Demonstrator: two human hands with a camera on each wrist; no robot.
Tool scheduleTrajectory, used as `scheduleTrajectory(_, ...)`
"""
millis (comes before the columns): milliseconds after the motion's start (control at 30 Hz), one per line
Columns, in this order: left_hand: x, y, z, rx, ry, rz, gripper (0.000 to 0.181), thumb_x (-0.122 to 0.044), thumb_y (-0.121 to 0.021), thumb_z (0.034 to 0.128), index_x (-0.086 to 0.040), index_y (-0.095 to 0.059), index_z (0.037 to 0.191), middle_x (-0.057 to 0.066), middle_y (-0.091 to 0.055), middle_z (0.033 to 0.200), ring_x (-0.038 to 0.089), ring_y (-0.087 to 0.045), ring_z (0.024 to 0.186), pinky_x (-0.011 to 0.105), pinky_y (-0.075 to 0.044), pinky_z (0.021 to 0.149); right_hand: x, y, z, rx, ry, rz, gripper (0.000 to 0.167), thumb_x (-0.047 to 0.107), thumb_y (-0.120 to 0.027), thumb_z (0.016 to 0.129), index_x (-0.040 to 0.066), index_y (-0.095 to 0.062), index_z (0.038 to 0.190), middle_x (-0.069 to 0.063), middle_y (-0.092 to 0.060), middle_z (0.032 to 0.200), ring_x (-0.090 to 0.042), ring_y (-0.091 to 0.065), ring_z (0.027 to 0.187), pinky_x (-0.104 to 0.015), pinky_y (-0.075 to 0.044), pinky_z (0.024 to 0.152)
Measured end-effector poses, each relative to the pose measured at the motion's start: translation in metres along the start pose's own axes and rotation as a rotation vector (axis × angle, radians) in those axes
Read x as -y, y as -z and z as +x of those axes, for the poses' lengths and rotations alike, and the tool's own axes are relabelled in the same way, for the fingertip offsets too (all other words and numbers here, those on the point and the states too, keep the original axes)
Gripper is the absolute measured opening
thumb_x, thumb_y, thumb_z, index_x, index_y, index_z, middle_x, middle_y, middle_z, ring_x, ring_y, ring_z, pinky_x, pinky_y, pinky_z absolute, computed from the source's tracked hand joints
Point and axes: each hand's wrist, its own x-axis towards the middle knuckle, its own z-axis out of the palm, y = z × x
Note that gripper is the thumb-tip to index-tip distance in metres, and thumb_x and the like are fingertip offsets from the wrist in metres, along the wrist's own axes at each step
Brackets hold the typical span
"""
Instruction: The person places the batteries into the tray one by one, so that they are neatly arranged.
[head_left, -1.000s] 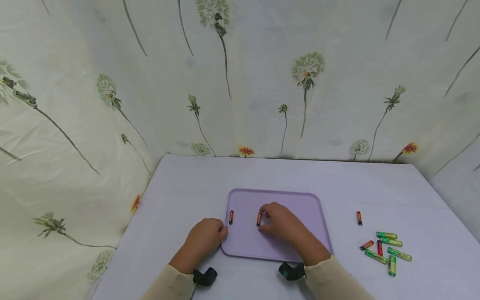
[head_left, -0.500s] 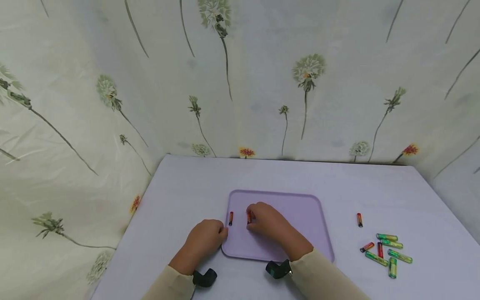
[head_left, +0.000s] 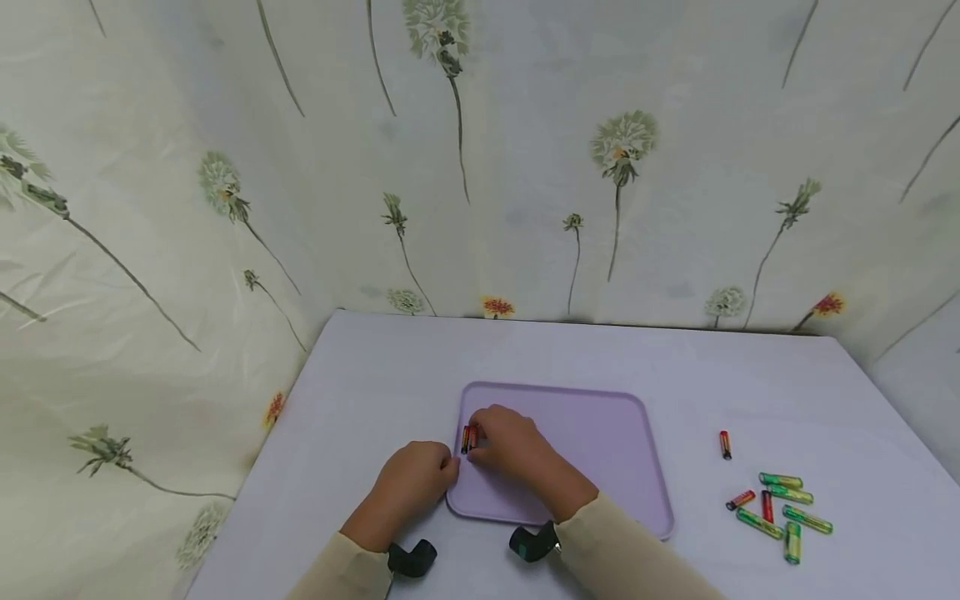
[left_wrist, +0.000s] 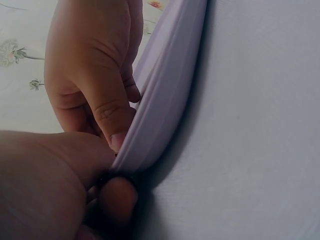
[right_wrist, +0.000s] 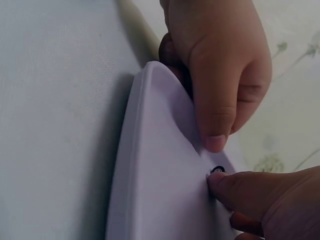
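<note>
Five green batteries (head_left: 807,519) lie lower right, two red batteries (head_left: 767,506) among them. Lower centre, left hand (head_left: 416,477) pinches left rim of lilac tray (head_left: 592,433); slightly farther, right hand (head_left: 507,442) pinches one red battery (head_left: 474,437) at tray's left side, just beside another red battery (head_left: 465,440). Floral backdrop (head_left: 525,125) fills top.

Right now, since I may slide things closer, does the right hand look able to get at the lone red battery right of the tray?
Probably yes: nothing stands between the tray and the lone battery. The right hand holds another battery at the tray's left side and would likely release it first.
</note>
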Motion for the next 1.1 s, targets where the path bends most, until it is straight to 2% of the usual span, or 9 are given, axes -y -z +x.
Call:
scheduleTrajectory(267, -0.0028, 0.0022, -0.0014, 0.000, -0.002, -0.009, 0.037, -0.027, -0.064, 0.0986, -0.020, -0.054, 0.063, -0.008, -0.042, 0.058, 0.010, -0.039, 0.054, 0.029, -0.030, 0.052, 0.0069, -0.0038, 0.0026, 0.015, -0.004, 0.001, 0.029, 0.032, -0.088, 0.085, 0.019, -0.070, 0.105, 0.005, -0.061, 0.092, -0.016, -0.055, 0.087, -0.046, -0.043, 0.076)
scheduleTrajectory(600, -0.0023, 0.0025, -0.0002, -0.004, -0.004, 0.002, 0.040, -0.032, -0.063, 0.1009, -0.021, -0.054, 0.063, -0.008, -0.042, 0.057, 0.009, -0.039, 0.053, 0.029, -0.031, 0.051, 0.0107, -0.0035, 0.0037, 0.029, -0.022, 0.000, 0.037, 0.033, -0.087, 0.086, 0.017, -0.072, 0.115, 0.004, -0.062, 0.097, -0.016, -0.056, 0.089, -0.046, -0.044, 0.078)
scheduleTrajectory(1100, -0.0015, -0.0004, -0.0010, -0.011, -0.010, 0.018, 0.037, -0.029, -0.063, 0.0985, -0.020, -0.054, 0.064, -0.008, -0.044, 0.058, 0.010, -0.040, 0.054, 0.029, -0.032, 0.052, 0.0086, -0.0013, -0.0024, 0.014, -0.018, -0.006, 0.044, 0.035, -0.087, 0.086, 0.014, -0.069, 0.120, 0.001, -0.065, 0.102, -0.017, -0.057, 0.091, -0.048, -0.045, 0.079)
